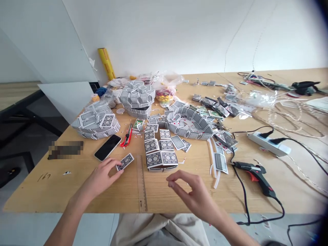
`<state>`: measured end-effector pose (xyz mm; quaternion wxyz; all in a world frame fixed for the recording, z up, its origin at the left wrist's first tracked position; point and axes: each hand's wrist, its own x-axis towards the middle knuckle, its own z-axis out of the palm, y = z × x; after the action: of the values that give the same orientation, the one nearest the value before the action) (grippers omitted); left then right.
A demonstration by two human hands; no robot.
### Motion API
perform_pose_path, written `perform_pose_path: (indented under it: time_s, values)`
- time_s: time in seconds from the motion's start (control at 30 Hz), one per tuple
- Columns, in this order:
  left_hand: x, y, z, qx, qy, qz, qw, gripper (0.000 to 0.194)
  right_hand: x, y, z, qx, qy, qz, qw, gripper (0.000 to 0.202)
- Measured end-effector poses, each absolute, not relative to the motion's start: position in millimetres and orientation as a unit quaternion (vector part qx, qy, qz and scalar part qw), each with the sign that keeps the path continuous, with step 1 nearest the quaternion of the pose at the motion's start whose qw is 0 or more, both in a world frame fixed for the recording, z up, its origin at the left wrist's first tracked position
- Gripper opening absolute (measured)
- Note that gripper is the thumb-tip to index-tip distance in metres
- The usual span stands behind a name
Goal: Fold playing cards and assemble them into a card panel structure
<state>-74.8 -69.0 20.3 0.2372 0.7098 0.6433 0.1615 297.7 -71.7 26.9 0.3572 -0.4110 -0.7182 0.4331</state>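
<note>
At the left, my left hand has thumb and fingertips on the near end of a dark-patterned playing card, which lies low over the wood. My right hand hovers near the table's front edge, index finger and thumb brought together, with nothing seen between them. Just beyond it stands a small box-like piece made of playing cards, with folded card flaps along its top. A clear ruler lies between the hands. Past my left hand are a phone and a red utility knife.
Several card-built containers stand behind: a heart-like open tray, a round lidded box and another lidded box. At right lie glue sticks, a glue gun with its cable, and a power strip.
</note>
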Motion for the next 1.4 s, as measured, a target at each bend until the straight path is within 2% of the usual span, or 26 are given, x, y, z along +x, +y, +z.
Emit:
perform_pose_path:
  time_s: [0.07,0.13,0.2,0.3,0.4,0.5,0.63,0.8,0.9,1.03,1.23,1.4]
  values:
    - [-63,-80,35,0.72,0.621,0.176,0.255,0.025,285,-84,32,-0.37,-0.745,0.398,0.387,0.01]
    - [-47,-92,49,0.736,0.583,0.174,0.297,0.021,269,-93,34,-0.317,-0.781,0.357,0.403,0.02]
    - [-29,-103,57,0.747,0.54,0.169,0.349,0.02,254,-100,33,-0.295,-0.811,0.346,0.368,0.03]
    - [-5,-114,52,0.743,0.509,0.186,0.393,0.025,241,-105,27,-0.311,-0.808,0.407,0.291,0.01]
    - [10,-119,35,0.699,0.532,0.246,0.409,0.034,241,-107,17,-0.377,-0.72,0.517,0.268,0.011]
    - [22,-124,19,0.649,0.545,0.288,0.446,0.033,248,-110,8,-0.423,-0.606,0.603,0.3,0.01]
    - [37,-131,8,0.602,0.552,0.286,0.502,0.034,257,-115,1,-0.41,-0.527,0.677,0.31,0.027]
    - [46,-129,7,0.629,0.544,0.269,0.485,0.03,264,-111,0,-0.413,-0.535,0.666,0.315,0.036]
    - [49,-128,7,0.626,0.546,0.293,0.473,0.028,266,-109,-1,-0.404,-0.506,0.679,0.346,0.038]
    - [54,-130,4,0.574,0.544,0.338,0.511,0.033,268,-108,-4,-0.397,-0.456,0.695,0.39,0.036]
    - [58,-128,1,0.526,0.518,0.383,0.556,0.042,274,-103,-5,-0.395,-0.401,0.739,0.37,0.035]
    - [64,-126,3,0.484,0.516,0.382,0.594,0.046,276,-101,-7,-0.416,-0.406,0.704,0.408,0.031]
